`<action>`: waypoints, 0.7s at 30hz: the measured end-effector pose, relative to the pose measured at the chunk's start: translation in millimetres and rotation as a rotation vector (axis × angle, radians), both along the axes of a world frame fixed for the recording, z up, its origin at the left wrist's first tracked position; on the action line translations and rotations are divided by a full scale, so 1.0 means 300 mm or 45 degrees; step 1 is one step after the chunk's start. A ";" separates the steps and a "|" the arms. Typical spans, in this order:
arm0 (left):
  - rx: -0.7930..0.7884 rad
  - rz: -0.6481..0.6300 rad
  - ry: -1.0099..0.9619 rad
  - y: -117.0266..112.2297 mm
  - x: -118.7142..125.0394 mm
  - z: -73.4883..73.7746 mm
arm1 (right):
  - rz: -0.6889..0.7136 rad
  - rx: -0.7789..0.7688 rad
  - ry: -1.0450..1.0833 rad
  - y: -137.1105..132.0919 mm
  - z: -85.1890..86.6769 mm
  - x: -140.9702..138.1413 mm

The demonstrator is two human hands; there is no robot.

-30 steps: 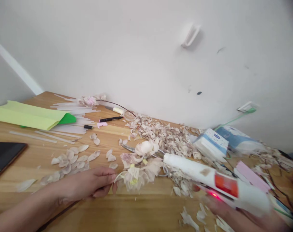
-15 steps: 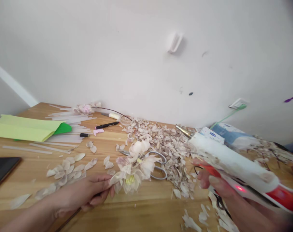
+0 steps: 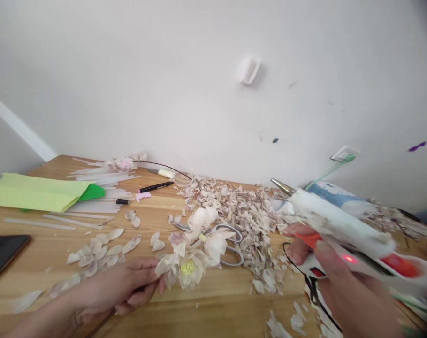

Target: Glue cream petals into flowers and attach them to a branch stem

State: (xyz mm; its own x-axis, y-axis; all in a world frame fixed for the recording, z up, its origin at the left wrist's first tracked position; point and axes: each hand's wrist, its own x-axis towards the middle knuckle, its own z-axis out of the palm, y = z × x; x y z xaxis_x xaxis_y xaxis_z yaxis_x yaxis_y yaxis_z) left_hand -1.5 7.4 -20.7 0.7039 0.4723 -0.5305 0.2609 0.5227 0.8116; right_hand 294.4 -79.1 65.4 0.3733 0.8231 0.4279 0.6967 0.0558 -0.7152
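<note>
My left hand (image 3: pixel 125 284) pinches the stem of an artificial flower branch (image 3: pixel 188 267) with pale cream blossoms and a yellow centre, held low over the table. Its thin dark stem runs down behind my wrist. On the right, my right hand (image 3: pixel 343 277) wraps around a white and red hot glue gun (image 3: pixel 343 225) with a lit red light, its metal nozzle pointing up and left. Grey-handled scissors (image 3: pixel 232 256) lie partly hidden behind the blossoms. Loose petals (image 3: pixel 104 251) are spread beyond my left hand.
A heap of dried petals (image 3: pixel 240 206) covers the middle of the wooden table. White glue sticks (image 3: pixel 104 176), a yellow-green sheet (image 3: pixel 37 192), a black pen (image 3: pixel 155 187) and a dark tablet-like object (image 3: pixel 5 253) lie left. A tissue pack (image 3: pixel 340 195) stands by the wall.
The glue gun has shifted slightly right, its nozzle now further from the flower branch. My left hand keeps its pinch almost in place. The view has tilted slightly.
</note>
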 end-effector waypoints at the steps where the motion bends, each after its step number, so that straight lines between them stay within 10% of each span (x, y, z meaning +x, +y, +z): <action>1: 0.004 -0.007 -0.013 0.000 -0.002 0.001 | -0.002 -0.005 0.049 0.014 -0.001 0.002; 21: -0.216 0.073 -0.449 0.016 -0.042 -0.024 | -0.009 -0.565 0.450 0.090 -0.274 -0.026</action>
